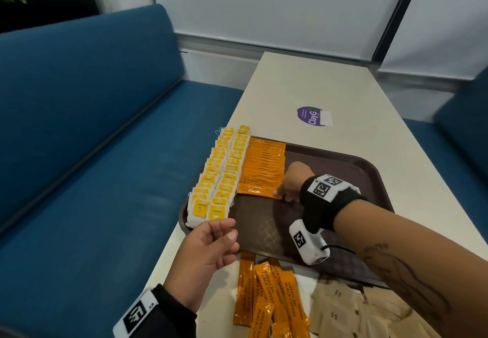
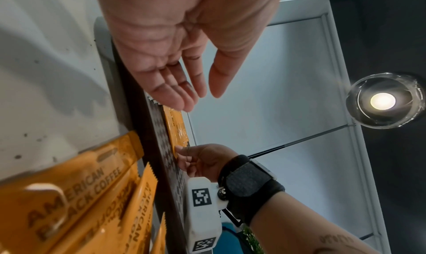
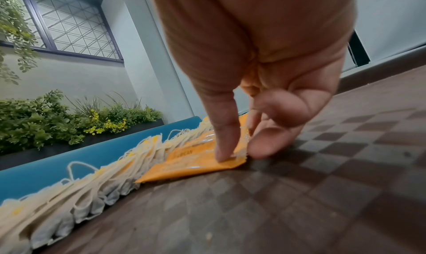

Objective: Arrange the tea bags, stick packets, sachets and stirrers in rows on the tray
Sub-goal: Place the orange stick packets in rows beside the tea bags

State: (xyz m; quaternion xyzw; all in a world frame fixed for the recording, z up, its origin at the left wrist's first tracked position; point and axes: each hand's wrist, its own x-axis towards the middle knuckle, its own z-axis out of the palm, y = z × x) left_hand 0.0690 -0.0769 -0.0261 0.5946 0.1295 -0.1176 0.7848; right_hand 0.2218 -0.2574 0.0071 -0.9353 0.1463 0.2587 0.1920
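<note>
The right hand [image 1: 294,180] reaches onto the dark brown plastic tray [image 1: 343,168] with a checkered floor, its thumb and fingers curled down on the end of the nearest orange foil stick packet [image 1: 260,191], which closes a row of overlapped orange stick packets [image 1: 264,166] lying flat on the tray. In the right wrist view the thumb [image 3: 224,141] presses on top of that packet's corner while the other fingers bunch just beside it at the packet's edge, so the grip reads as a pinch on the packet end. Beyond that packet's far end from the fingertips, two rows of white paper tea bags with yellow tags [image 1: 219,176] run along the tray's side, touching the orange row. The left hand [image 1: 211,245] hovers just off the tray's near corner, close to the last tea bags, fingers straight and held loosely together with the thumb set apart; it holds nothing. Under the left palm, on the pale speckled table [image 1: 303,86], loose orange foil sticks printed American Black Coffee [image 1: 266,298] lie in a fan, and just beside them, under the right forearm, sit light brown paper sachets [image 1: 351,308]. Well beyond the right fingertips a round purple sticker [image 1: 310,116] lies on the table.
</note>
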